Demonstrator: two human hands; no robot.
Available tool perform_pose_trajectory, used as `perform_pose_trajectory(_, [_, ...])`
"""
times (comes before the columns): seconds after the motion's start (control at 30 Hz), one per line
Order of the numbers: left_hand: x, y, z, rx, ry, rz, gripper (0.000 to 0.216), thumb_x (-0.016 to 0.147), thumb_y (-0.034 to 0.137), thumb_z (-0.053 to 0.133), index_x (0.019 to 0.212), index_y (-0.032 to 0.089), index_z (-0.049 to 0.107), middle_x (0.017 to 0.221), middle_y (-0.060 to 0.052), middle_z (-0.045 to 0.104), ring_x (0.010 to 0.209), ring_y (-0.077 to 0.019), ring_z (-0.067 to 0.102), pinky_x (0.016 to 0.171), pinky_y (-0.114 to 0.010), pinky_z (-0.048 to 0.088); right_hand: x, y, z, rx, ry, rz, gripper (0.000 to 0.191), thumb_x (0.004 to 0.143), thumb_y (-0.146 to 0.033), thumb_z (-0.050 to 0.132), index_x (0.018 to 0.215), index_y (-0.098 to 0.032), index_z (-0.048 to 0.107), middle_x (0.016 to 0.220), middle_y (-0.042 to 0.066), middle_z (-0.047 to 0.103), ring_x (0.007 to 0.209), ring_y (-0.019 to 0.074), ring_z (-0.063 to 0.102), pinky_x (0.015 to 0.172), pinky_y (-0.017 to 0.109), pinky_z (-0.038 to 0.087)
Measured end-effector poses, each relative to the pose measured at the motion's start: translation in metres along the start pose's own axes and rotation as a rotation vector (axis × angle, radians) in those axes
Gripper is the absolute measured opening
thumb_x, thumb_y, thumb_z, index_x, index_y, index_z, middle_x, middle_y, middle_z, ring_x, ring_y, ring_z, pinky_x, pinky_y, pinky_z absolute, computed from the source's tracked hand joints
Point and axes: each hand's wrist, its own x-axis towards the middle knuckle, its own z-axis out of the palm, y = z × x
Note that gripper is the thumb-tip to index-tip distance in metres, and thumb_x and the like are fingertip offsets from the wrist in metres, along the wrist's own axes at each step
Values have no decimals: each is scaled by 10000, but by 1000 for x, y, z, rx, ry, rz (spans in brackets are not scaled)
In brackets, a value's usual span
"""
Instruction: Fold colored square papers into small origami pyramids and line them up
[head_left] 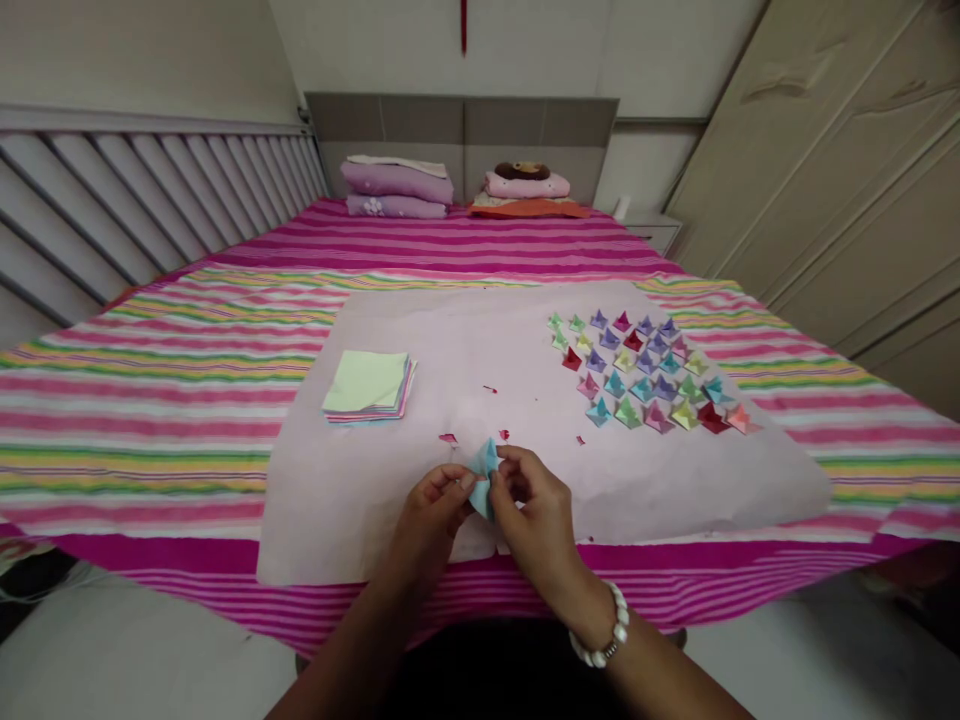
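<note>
A small light-blue folded paper piece [484, 470] is pinched between both my hands over the near edge of a pale pink sheet [450, 330]. My left hand [433, 512] grips its left side with closed fingertips. My right hand [534, 515], with a white bead bracelet at the wrist, pinches its right side. A stack of coloured square papers [369, 386], pale green on top, lies to the left on the sheet. Several small folded paper shapes [645, 372] in many colours lie in rows at the right.
The sheet lies on a bed with a pink, green and yellow striped cover [150, 380]. Tiny red paper scraps [448, 437] lie near my hands. Folded bedding and pillows [397, 185] sit at the headboard. A slatted rail is at left, wardrobe doors [840, 190] at right.
</note>
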Motion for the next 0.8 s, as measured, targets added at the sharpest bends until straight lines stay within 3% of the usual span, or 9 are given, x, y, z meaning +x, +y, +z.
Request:
perform_pose_trajectory(0.13, [2,-5,-2,128,76,111,398,614,325,791,920,165,591,793,-6,668,708,-118,616,700,-255,488,0,0,0,41,-13,31,196,832,-165,545,1016,-177,611,710,1,599,572,118,581,489,208,476])
perform_pose_trajectory(0.27, [0,-5,-4,536,265,381,279,640,309,759,822,176,594,726,22,589,634,-107,548,609,-232,446,0,1,1,41,-11,29,213,834,-161,536,1037,-170,598,712,2,592,570,119,580,487,213,481])
perform_pose_trajectory(0.33, [-3,-3,-2,673,287,464,200,682,316,719,780,178,613,699,31,557,590,-98,507,566,-223,426,0,2,2,33,-11,18,215,839,-159,535,1046,-171,592,724,7,600,584,123,592,496,217,491])
perform_pose_trajectory(0.5, [-11,2,4,711,93,343,265,877,401,489,793,179,606,618,26,567,588,-122,549,575,-237,460,-2,2,3,33,-42,-23,230,863,-155,521,1085,-177,580,720,-1,615,563,118,612,504,218,509])
perform_pose_trajectory(0.67, [-13,6,5,939,104,371,194,813,346,588,909,185,638,781,-25,686,725,-165,638,660,-272,499,-2,5,1,-26,-73,-55,285,867,-132,502,1139,-173,575,751,12,643,596,128,627,535,230,521])
perform_pose_trajectory(0.8, [-10,13,4,1025,85,343,193,807,271,556,966,197,637,745,-19,712,642,-166,664,600,-270,515,-4,8,0,-93,-104,-101,305,894,-139,480,1179,-194,572,783,21,663,638,140,642,606,260,543])
